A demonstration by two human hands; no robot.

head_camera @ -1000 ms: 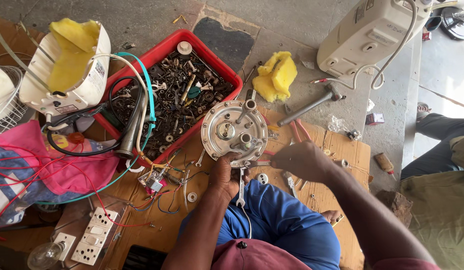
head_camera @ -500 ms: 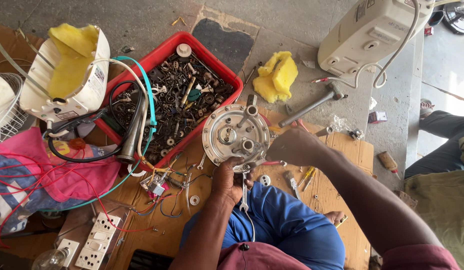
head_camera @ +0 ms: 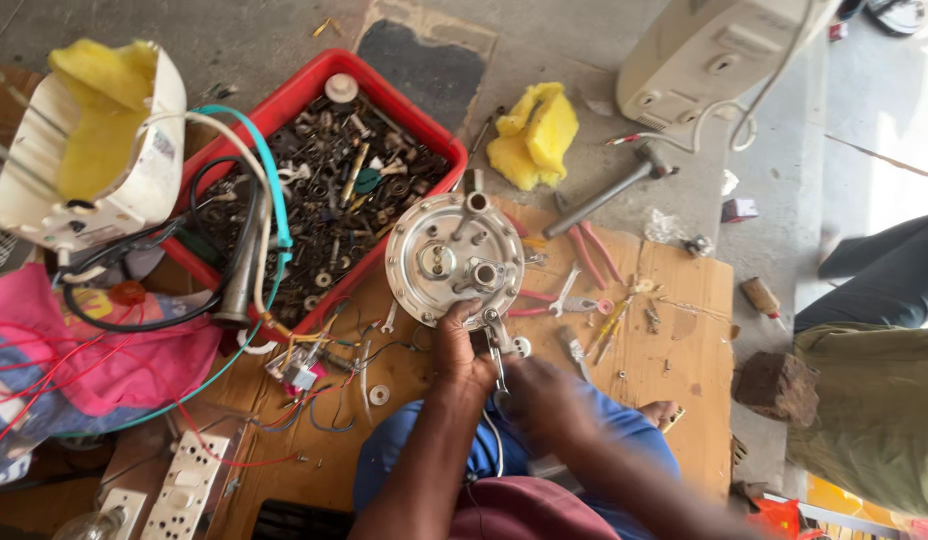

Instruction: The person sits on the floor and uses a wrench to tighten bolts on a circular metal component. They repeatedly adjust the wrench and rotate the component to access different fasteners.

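Two bare hands meet at the lower rim of a round metal heating plate (head_camera: 454, 262), which we see tilted over the cardboard work surface (head_camera: 674, 340), just beside the red plastic tray (head_camera: 284, 110). Our left hand (head_camera: 462, 352) clasps the plate's bottom edge, thumb and fingers closed on the rim. Our right hand (head_camera: 549, 400) is blurred, close below the plate near a small metal spanner (head_camera: 497, 352); we cannot tell whether it is clenched or slack. On the plate's face we note two short tubular fittings and a ring of rim screws. The tray holds a heap of dark screws, nuts and small parts. Right of the plate lie red-handled pliers (head_camera: 574, 300) and, farther up, a hammer (head_camera: 609, 195) beside yellow foam pieces (head_camera: 534, 135). At left we see a white appliance shell (head_camera: 134, 160) lined with yellow foam, black and teal cables (head_camera: 269, 190), and a pink cloth (head_camera: 84, 340). White switch sockets (head_camera: 189, 485) lie at lower left.
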